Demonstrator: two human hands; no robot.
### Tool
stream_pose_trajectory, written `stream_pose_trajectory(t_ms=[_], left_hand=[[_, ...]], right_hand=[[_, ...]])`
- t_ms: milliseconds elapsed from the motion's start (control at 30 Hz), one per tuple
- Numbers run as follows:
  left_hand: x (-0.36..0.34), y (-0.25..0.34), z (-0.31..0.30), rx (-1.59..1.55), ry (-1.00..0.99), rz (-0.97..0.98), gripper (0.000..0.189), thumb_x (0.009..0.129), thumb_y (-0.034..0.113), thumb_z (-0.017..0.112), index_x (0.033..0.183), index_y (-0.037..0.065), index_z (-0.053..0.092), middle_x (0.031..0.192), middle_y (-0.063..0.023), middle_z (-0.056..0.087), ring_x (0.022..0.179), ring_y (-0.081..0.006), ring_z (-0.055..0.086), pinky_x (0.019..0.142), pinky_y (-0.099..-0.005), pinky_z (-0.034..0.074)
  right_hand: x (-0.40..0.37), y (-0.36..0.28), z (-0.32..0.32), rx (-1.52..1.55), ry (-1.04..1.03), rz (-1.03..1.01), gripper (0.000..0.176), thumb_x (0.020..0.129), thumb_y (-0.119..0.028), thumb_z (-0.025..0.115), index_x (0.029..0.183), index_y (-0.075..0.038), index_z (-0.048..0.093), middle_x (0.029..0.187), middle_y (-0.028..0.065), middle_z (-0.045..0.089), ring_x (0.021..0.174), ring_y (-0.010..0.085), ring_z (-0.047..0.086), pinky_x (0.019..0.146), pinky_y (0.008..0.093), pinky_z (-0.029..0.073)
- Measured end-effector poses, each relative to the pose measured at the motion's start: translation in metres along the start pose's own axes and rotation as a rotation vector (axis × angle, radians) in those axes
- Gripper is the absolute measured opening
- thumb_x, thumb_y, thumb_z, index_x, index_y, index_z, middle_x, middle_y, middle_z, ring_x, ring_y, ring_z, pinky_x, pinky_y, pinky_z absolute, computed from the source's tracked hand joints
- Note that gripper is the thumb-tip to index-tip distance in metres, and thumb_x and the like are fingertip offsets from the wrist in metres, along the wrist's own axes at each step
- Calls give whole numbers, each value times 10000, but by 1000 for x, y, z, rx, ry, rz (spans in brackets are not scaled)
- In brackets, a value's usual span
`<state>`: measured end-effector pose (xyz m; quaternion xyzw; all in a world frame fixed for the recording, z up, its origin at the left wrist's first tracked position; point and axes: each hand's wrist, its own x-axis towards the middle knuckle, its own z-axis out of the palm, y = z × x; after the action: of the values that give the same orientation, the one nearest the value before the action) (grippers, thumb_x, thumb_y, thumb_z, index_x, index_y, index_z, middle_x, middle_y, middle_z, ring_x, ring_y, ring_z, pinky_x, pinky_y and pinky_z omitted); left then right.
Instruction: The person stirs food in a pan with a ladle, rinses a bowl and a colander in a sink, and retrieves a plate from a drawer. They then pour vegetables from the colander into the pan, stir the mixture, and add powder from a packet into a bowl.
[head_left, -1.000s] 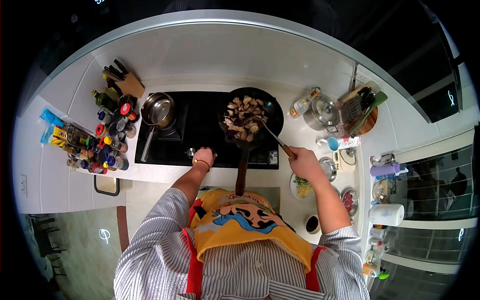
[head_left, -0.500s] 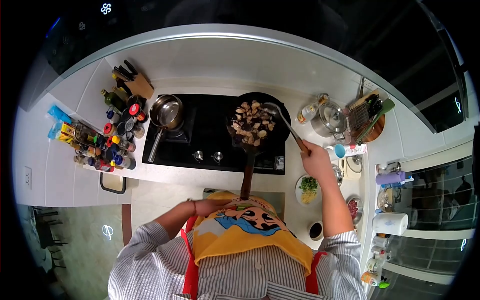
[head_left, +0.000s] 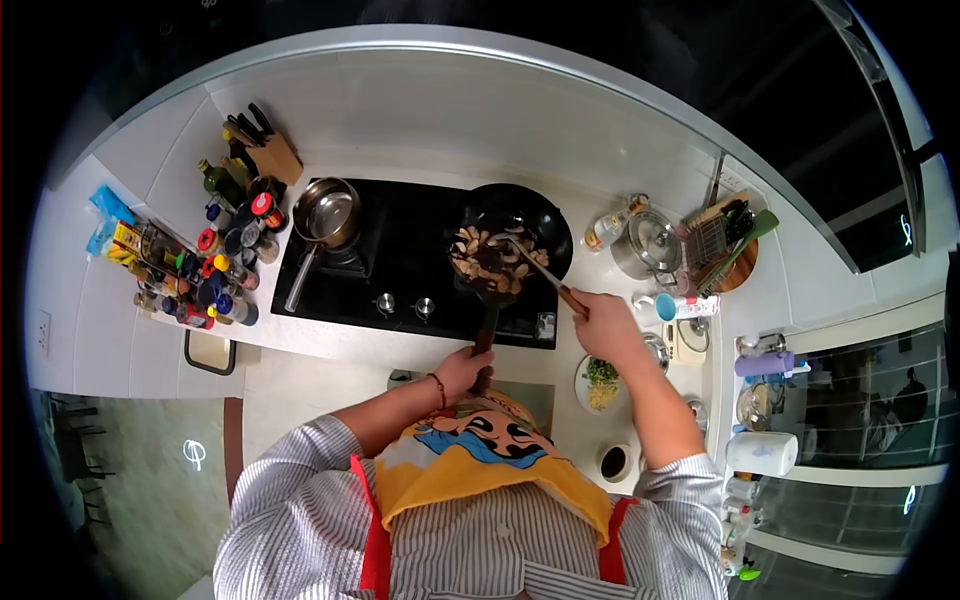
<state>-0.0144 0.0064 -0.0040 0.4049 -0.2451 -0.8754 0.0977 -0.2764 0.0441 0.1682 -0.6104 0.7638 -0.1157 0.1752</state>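
Right now L hand [head_left: 463, 372] is wrapped round the wok handle [head_left: 486, 335], at its near end. R hand [head_left: 600, 325] is clamped on the spatula [head_left: 540, 268], blade down among the sliced food [head_left: 485, 262] in the wok [head_left: 545, 220]. Wok stands on the R burner of the hob [head_left: 400, 255]; a small saucepan [head_left: 330, 213] is on the L burner. Plate of chopped greens [head_left: 600, 372] lies just beside R hand. Spice bottles [head_left: 215, 270] & knife block [head_left: 272, 152] crowd the far L; lidded steel pot [head_left: 645, 242] sits R of the hob.
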Motion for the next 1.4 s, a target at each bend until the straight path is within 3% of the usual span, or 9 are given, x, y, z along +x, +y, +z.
stream_pose_trajectory(t_ms=[133,367,533,867,967,1067,1200,1300,1400], left_hand=[[-7,4,2,69,79,-1,211,1037,273,598,1151,106,537,865,-30,601,751,-162,618,624,-347,547],[-9,0,4,61,76,4,260,1047,301,590,1202,98,544,949,-65,663,797,-185,659,674,-348,572],[-15,8,9,130,78,22,262,1051,300,583,1210,95,547,949,-66,663,813,-189,675,690,-353,583],[-13,6,5,147,107,8,258,1050,294,590,1210,95,556,937,-67,672,809,-188,687,702,-352,601],[-12,6,6,150,108,9,267,1051,298,588,1212,88,555,935,-70,672,809,-191,688,709,-354,604],[-10,4,5,152,102,22,271,1050,293,587,1216,81,556,940,-74,671,810,-193,689,716,-355,607],[-14,7,5,166,104,38,272,1052,291,583,1211,72,559,946,-77,667,806,-194,689,723,-357,609],[-13,5,4,188,103,37,280,1050,294,586,1205,63,560,944,-79,664,799,-197,689,723,-358,609],[-11,4,5,183,101,51,286,1047,299,592,1197,59,559,936,-81,659,798,-200,688,716,-360,608]], right_hand=[[-38,-29,-51,-192,-63,-6,435,857,-87,636,1288,-114,693,1018,250,705,955,432,673,854,503,552],[0,7,33,-157,-4,83,376,870,-77,611,1237,-87,690,960,243,707,923,432,689,834,508,558],[8,24,72,196,131,16,426,868,-87,614,1289,-74,675,990,293,697,962,444,670,866,484,555],[-43,-24,-75,-178,-47,-15,389,857,-94,626,1236,-97,716,957,247,711,938,420,684,859,497,555],[-34,-21,-47,-173,-156,12,396,861,-112,620,1247,-106,712,972,259,708,946,429,683,863,500,556],[-13,10,11,-108,-12,18,363,872,-117,612,1219,-96,717,963,251,713,940,427,683,857,499,559],[-1,24,3,141,184,41,305,882,-116,605,1155,-60,729,953,266,706,931,442,677,848,501,555],[19,24,-1,185,201,155,307,880,-121,612,1151,-36,727,953,278,696,935,456,669,849,498,554],[57,62,54,273,199,197,354,889,-163,640,1216,-51,715,1041,259,716,998,424,687,867,456,558]])
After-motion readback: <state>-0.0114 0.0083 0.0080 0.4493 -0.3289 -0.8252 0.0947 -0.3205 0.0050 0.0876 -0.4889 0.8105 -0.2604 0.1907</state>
